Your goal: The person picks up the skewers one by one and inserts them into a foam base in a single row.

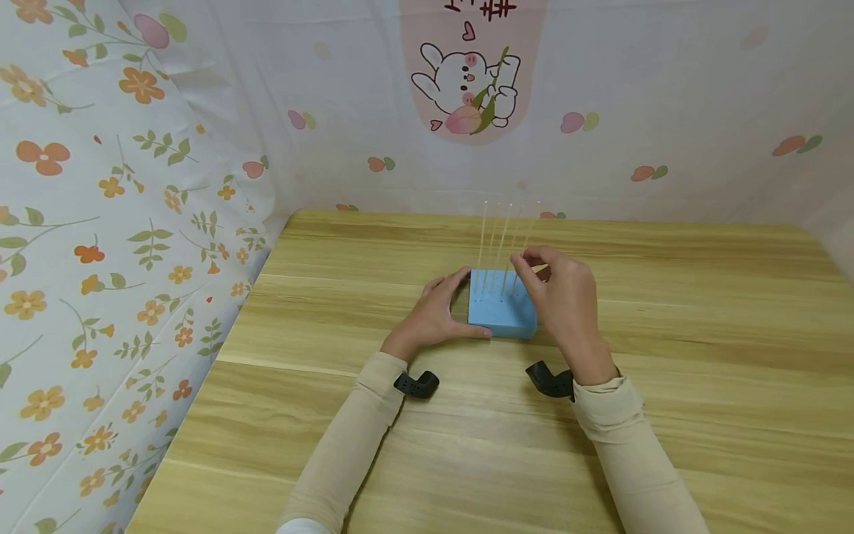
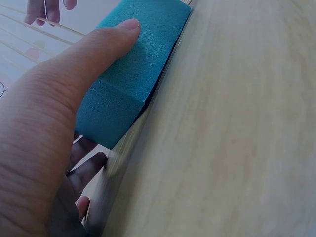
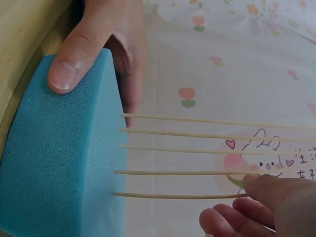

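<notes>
A light-blue foam block (image 1: 503,317) rests on the wooden table, with several thin wooden skewers (image 3: 197,173) standing upright in its top. My left hand (image 1: 435,311) holds the block from the left, the thumb (image 2: 106,47) lying along its near face and the other fingers reaching round the far side. At the block's right, my right hand (image 1: 570,300) pinches the nearest skewer (image 3: 173,196) between thumb and fingers, partway up its length. This skewer's lower end meets the foam; the fingers partly hide its upper part. Small holes dot the block's top.
The wood-grain table (image 1: 700,408) spreads out around the block. Behind it hangs a white cloth (image 1: 634,89) with a printed rabbit, and a flowered cloth (image 1: 100,222) hangs at the left. Black curved mounts (image 1: 416,385) sit at both wrists.
</notes>
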`<action>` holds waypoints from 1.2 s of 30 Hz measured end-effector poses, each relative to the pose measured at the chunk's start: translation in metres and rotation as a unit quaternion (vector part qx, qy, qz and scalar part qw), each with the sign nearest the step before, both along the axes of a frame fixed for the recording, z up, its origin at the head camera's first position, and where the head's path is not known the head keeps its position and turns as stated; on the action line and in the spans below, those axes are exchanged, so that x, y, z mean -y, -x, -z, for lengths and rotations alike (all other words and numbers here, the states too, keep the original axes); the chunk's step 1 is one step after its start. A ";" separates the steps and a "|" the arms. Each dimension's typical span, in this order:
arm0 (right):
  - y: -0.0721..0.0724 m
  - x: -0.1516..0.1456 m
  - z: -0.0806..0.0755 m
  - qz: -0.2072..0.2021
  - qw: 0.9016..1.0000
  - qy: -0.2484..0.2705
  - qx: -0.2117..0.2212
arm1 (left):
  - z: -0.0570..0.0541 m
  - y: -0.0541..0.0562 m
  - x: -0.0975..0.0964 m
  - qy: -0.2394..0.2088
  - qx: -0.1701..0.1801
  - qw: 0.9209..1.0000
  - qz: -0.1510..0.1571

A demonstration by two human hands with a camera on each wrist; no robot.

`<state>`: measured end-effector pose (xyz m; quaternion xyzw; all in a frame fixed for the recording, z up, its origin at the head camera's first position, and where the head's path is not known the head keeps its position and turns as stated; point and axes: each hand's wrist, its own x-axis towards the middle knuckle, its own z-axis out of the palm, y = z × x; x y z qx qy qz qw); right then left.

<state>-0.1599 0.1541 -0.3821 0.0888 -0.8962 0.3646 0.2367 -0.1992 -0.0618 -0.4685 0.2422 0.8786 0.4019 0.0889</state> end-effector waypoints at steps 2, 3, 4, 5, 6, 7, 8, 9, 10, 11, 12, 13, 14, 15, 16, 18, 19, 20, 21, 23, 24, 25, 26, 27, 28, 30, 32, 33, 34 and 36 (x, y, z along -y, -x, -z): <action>0.000 0.000 0.000 0.000 1.000 0.000 0.001 | 0.000 0.000 0.000 0.000 -0.003 1.000 0.002; 0.000 -0.001 0.000 -0.001 1.000 0.000 0.002 | 0.000 0.000 0.000 0.000 -0.003 1.000 0.002; 0.000 -0.001 0.000 -0.001 1.000 -0.001 0.003 | 0.000 0.000 0.000 0.000 -0.004 1.000 0.002; 0.000 -0.001 0.000 -0.001 1.000 -0.001 0.003 | 0.000 0.000 0.000 0.000 -0.003 1.000 0.002; 0.001 -0.001 0.000 -0.002 1.000 -0.002 0.004 | 0.000 0.000 0.000 0.000 -0.002 1.000 0.002; 0.001 -0.001 -0.001 -0.004 1.000 -0.003 0.004 | 0.001 0.000 0.000 0.000 -0.002 1.000 0.001; 0.001 -0.001 -0.001 -0.005 1.000 -0.005 0.005 | 0.001 0.000 -0.001 0.000 -0.001 1.000 0.001; 0.000 -0.002 -0.001 -0.007 1.000 -0.007 0.007 | 0.001 0.000 -0.001 0.000 0.000 1.000 0.000; 0.000 -0.002 -0.001 -0.009 1.000 -0.009 0.009 | 0.001 0.000 -0.001 0.000 0.001 1.000 0.000; 0.000 -0.002 -0.002 -0.012 1.000 -0.011 0.013 | 0.002 0.000 -0.001 0.000 0.002 1.000 0.000; -0.001 -0.003 -0.002 -0.014 1.000 -0.014 0.016 | 0.002 0.000 -0.001 0.001 0.002 1.000 0.000; -0.001 -0.003 -0.003 -0.016 1.000 -0.016 0.020 | 0.002 0.000 -0.001 0.001 0.003 1.000 0.000; -0.002 -0.004 -0.003 -0.019 0.999 -0.018 0.025 | 0.002 -0.001 -0.001 0.000 0.003 1.000 0.000; -0.002 -0.005 -0.004 -0.021 0.999 -0.021 0.030 | 0.002 -0.001 -0.001 0.000 0.003 1.000 0.000; -0.003 -0.006 -0.005 -0.024 0.999 -0.023 0.035 | 0.001 -0.001 -0.001 0.000 0.002 1.000 0.001; -0.005 -0.008 -0.008 -0.027 0.998 -0.027 0.043 | 0.000 -0.001 -0.001 0.002 0.001 1.000 0.003; -0.006 -0.011 -0.010 -0.029 0.998 -0.032 0.047 | -0.001 -0.001 0.000 0.002 0.001 1.000 0.003; -0.007 -0.013 -0.012 -0.032 0.998 -0.038 0.050 | -0.001 -0.001 0.000 0.003 0.002 1.000 0.004; -0.008 -0.017 -0.015 -0.034 0.997 -0.045 0.058 | -0.002 -0.001 0.000 0.004 0.002 1.000 0.005; -0.011 -0.026 -0.019 -0.036 0.995 -0.056 0.071 | -0.003 -0.001 0.001 0.005 0.005 1.000 0.008; -0.013 -0.031 -0.021 -0.036 0.995 -0.061 0.077 | -0.003 -0.001 0.001 0.005 0.007 1.000 0.009; -0.014 -0.036 -0.022 -0.035 0.994 -0.067 0.082 | -0.003 -0.001 0.001 0.004 0.009 1.000 0.009; -0.015 -0.042 -0.023 -0.033 0.993 -0.069 0.087 | -0.003 -0.001 0.001 0.004 0.011 1.000 0.009; -0.017 -0.047 -0.024 -0.029 0.993 -0.071 0.091 | -0.003 0.000 0.001 0.003 0.011 1.000 0.009; -0.018 -0.052 -0.024 -0.025 0.993 -0.073 0.092 | -0.003 0.000 0.001 0.002 0.012 1.000 0.009; -0.019 -0.062 -0.023 -0.021 0.992 -0.080 0.099 | -0.003 0.000 0.002 -0.001 0.016 1.000 0.005; -0.021 -0.070 -0.020 -0.020 0.989 -0.088 0.114 | -0.002 0.000 0.001 -0.002 0.017 1.000 0.005; -0.023 -0.074 -0.019 -0.021 0.987 -0.095 0.127 | -0.002 0.000 0.001 -0.002 0.017 1.000 0.006; -0.024 -0.077 -0.017 -0.022 0.984 -0.103 0.140 | -0.002 0.000 0.001 -0.001 0.017 1.000 0.007; -0.027 -0.082 -0.012 -0.026 0.978 -0.117 0.170 | -0.001 0.000 0.001 0.000 0.015 1.000 0.011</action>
